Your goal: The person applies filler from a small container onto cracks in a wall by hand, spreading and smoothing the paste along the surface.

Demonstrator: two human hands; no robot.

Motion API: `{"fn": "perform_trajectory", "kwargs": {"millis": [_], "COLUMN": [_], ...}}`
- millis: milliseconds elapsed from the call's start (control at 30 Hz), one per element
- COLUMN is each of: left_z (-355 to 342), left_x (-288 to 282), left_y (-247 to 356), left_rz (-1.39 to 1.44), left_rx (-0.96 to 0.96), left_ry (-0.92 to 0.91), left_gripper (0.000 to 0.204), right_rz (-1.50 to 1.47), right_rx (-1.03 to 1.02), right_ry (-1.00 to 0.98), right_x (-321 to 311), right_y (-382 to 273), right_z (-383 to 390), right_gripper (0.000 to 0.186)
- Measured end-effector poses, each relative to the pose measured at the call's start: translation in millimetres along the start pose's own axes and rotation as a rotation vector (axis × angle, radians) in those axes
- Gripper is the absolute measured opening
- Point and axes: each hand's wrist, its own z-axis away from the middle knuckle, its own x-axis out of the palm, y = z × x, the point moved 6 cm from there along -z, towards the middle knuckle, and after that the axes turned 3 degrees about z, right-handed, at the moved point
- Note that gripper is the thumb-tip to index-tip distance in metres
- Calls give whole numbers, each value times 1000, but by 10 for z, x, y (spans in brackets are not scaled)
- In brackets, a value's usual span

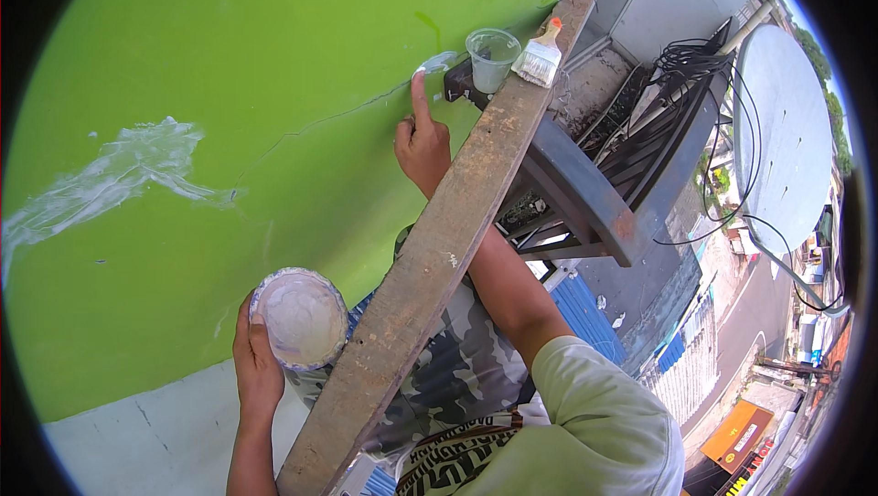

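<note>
Far left of the wooden plank: on my feed, a broad, streaky white putty patch lies across the green wall.
Left hand: just left of the plank's lower part I have the left hand, its fingers curled around the side of a round tub, thumb up at the rim.
Tub: between that hand and the plank, its mouth facing me; I can make out off-white paste inside and dried smears round the rim.
Crack: left of the plank, a thin dark crack climbs the wall toward the plank's upper part.
Right hand: the forearm passes behind the plank, and the right hand comes out on its left side, index finger extended, the others folded, gripping nothing.
Fingertip: white at the tip, it meets the end of a white smear left of the plank's upper part; how hard it presses, I cannot tell.
Clear plastic cup: just beside the plank's upper left edge, a cup with cloudy contents.
Paintbrush: on the plank's upper part, a flat paintbrush with pale bristles.
Right of the plank: I see a grey metal frame, then coiled black cables.
Far right of the plank: a satellite dish.
</note>
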Motion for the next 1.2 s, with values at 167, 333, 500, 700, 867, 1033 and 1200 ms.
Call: {"fn": "perform_trajectory", "kwargs": {"millis": [167, 333, 500, 700, 867, 1033, 1200], "left_z": [-1, 7, 6, 28, 8, 16, 4], "left_x": [3, -6, -4, 7, -2, 6, 9], "left_y": [4, -15, -26, 2, 3, 22, 1], "left_rz": [-39, -2, -62, 31, -16, 22, 30], "left_rx": [-4, -13, 3, -18, 10, 13, 43], "left_ry": [9, -3, 0, -5, 8, -5, -4], "left_gripper": [50, 49, 49, 49, 48, 47, 45], "right_rz": [38, 95, 137, 108, 119, 115, 41], "right_rx": [215, -188, 188, -160, 201, -452, 222], "right_ry": [-69, -14, -66, -63, -77, -4, -65], "right_x": [-55, 36, -59, 13, -104, 3, -162], "right_y": [38, -315, -4, -245, -61, -425, 144], "right_z": [-47, 122, -50, 200, -33, 239, -157], "right_gripper": [72, 73, 74, 73, 72, 75, 77]}}
